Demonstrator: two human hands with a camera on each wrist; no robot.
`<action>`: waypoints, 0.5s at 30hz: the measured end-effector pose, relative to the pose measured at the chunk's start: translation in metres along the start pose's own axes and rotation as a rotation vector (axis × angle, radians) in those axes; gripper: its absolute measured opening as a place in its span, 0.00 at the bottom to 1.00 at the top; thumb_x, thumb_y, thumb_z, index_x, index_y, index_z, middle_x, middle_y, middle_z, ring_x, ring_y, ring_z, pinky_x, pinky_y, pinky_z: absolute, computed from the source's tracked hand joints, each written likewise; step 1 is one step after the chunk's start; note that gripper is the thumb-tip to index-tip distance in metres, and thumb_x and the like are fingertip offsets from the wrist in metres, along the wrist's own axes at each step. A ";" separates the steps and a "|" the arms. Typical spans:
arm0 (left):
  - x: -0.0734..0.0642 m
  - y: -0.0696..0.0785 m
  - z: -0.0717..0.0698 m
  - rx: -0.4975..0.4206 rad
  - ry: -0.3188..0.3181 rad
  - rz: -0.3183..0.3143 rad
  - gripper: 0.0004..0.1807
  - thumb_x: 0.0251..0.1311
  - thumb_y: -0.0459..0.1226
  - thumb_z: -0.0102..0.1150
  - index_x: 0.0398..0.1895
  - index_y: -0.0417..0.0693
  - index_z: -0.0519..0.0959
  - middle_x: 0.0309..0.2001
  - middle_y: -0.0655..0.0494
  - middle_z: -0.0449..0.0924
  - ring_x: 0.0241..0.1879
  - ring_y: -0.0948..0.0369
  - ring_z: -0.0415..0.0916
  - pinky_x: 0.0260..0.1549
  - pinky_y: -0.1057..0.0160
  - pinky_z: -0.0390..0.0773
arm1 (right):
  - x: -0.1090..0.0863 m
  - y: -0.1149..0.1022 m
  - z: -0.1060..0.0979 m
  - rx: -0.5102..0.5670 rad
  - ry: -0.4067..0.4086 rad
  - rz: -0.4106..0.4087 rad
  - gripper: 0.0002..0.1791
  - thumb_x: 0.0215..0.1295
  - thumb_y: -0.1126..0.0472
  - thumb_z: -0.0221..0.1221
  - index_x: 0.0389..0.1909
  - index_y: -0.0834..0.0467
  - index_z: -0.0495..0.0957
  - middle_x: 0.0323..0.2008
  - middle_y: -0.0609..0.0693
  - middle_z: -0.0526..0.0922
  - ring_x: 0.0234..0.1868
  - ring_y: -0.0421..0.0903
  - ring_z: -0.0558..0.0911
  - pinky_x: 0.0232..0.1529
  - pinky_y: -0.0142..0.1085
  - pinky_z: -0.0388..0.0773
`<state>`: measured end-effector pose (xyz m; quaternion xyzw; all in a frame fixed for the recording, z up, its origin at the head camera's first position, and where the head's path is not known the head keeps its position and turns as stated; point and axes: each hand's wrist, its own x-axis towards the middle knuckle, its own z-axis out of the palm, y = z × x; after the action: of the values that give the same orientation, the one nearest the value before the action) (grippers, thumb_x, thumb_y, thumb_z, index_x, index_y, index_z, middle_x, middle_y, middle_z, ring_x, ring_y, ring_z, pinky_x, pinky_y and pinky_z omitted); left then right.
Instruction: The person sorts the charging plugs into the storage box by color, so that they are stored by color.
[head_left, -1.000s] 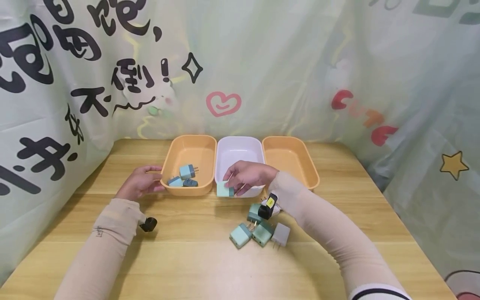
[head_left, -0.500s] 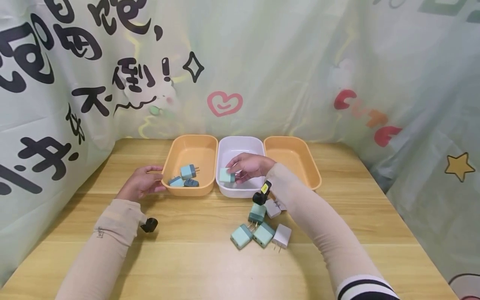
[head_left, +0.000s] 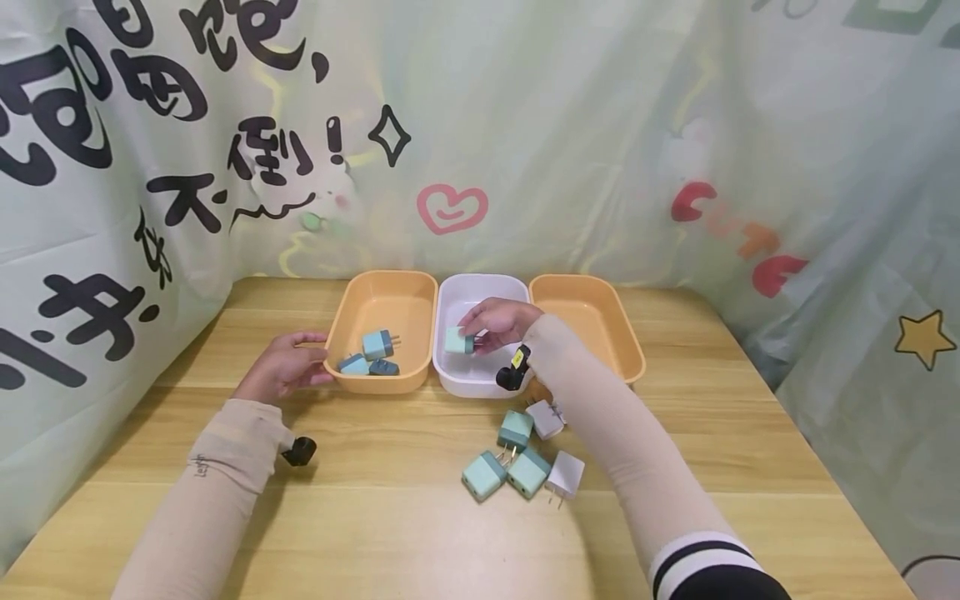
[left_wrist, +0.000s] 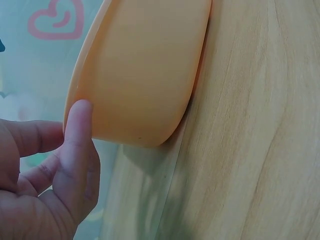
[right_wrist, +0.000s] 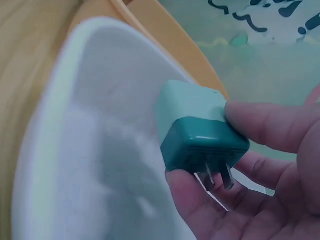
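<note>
My right hand (head_left: 501, 323) is over the white tray (head_left: 472, 386) and pinches a two-tone green charger plug (head_left: 458, 340) between thumb and fingers. In the right wrist view the plug's two metal prongs (right_wrist: 227, 177) point down toward the palm, with the tray's inside below. My left hand (head_left: 288, 367) holds the near left edge of the left orange tray (head_left: 390, 382); the left wrist view shows its fingers (left_wrist: 76, 130) at the rim and outer wall. Inside that tray lie several blue charger plugs (head_left: 377, 343).
Several loose plugs lie on the wooden table (head_left: 375, 517) before the trays: green plugs (head_left: 483, 475) and white plugs (head_left: 565, 474). A second orange tray (head_left: 592, 321) stands right of the white one, partly behind the right arm. A printed curtain (head_left: 585, 142) hangs behind.
The right hand has moved away from me and slightly right, carrying the green charger plug from the white tray's near edge to above its inside. The left hand stays at the orange tray.
</note>
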<state>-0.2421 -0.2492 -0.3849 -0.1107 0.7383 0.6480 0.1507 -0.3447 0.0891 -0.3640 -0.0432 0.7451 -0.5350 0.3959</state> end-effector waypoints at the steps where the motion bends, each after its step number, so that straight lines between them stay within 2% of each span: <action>1: 0.000 0.000 0.000 0.001 0.000 0.001 0.28 0.71 0.28 0.43 0.72 0.33 0.53 0.63 0.28 0.59 0.36 0.60 0.80 0.43 0.61 0.85 | 0.001 0.000 -0.001 -0.005 0.006 0.007 0.17 0.68 0.71 0.55 0.56 0.68 0.69 0.36 0.56 0.76 0.32 0.48 0.78 0.35 0.36 0.84; 9: 0.000 -0.001 0.000 0.017 0.007 -0.002 0.28 0.71 0.28 0.43 0.72 0.34 0.54 0.63 0.29 0.60 0.35 0.61 0.80 0.44 0.60 0.84 | 0.006 0.000 -0.004 -0.032 0.024 0.045 0.19 0.68 0.70 0.55 0.59 0.68 0.70 0.38 0.57 0.76 0.34 0.49 0.79 0.44 0.40 0.83; 15: 0.001 -0.001 -0.001 0.013 0.001 0.005 0.28 0.71 0.28 0.43 0.72 0.33 0.53 0.63 0.29 0.60 0.35 0.60 0.80 0.43 0.61 0.85 | 0.006 0.000 -0.005 -0.018 0.024 0.037 0.18 0.69 0.70 0.55 0.58 0.68 0.70 0.39 0.57 0.75 0.35 0.49 0.78 0.41 0.38 0.84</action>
<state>-0.2425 -0.2507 -0.3858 -0.1082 0.7428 0.6436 0.1492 -0.3522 0.0896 -0.3670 -0.0267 0.7553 -0.5213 0.3964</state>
